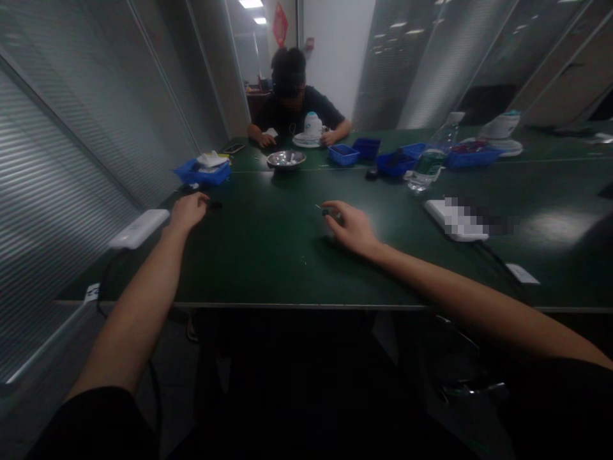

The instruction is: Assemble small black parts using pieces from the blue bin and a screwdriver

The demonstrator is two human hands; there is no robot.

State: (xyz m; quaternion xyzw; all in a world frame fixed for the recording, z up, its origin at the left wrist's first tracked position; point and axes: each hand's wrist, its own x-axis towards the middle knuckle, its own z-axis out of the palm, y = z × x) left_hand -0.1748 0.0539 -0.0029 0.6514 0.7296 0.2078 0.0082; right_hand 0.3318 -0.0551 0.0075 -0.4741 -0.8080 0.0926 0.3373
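My right hand [354, 229] is just above the green table [268, 255], its thumb and fingers closed around a small dark object [330, 213]. A thin pale tip sticks out from that object to the left; its kind is too blurred to name. Farther left, my left hand [188, 212] has its fingers bent and pressed together. A small dark shape [216, 205] lies right beside those fingertips, and whether they pinch anything I cannot make out.
A blue tray [204, 172] with papers lies beyond my left hand. A metal bowl [286, 160] is at the middle. Blue bins [343, 155] and a water bottle [428, 167] stand right. White boxes [140, 229] flank my arms. Another person [292, 96] sits opposite, near a white device [313, 126].
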